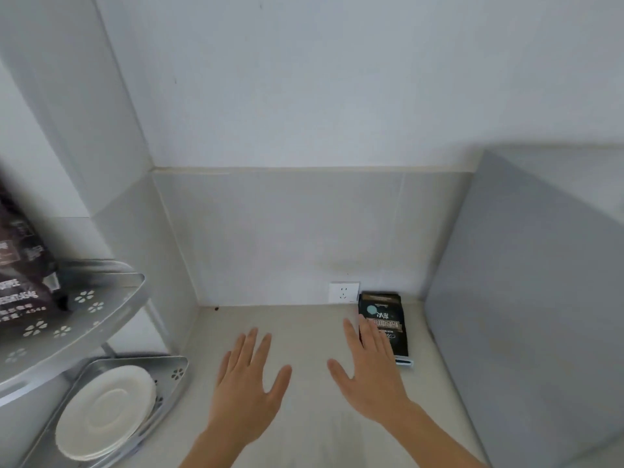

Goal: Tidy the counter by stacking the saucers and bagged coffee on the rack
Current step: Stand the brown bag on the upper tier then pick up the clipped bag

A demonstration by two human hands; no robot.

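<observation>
A black coffee bag [385,309] lies flat on the counter near the back wall, at the right. My right hand [369,369] is open, palm down, its fingers over the bag's left edge; whether they touch it I cannot tell. My left hand [248,380] is open over the bare counter, holding nothing. On the left stands a grey metal rack [135,292]. Its lower shelf holds a stack of white saucers [104,410]. Its upper shelf holds a dark coffee bag [23,275].
A white wall socket [343,292] sits just left of the flat bag. A tall grey appliance side [526,315] walls off the right. The beige counter [304,329] meets tiled walls at the back and left.
</observation>
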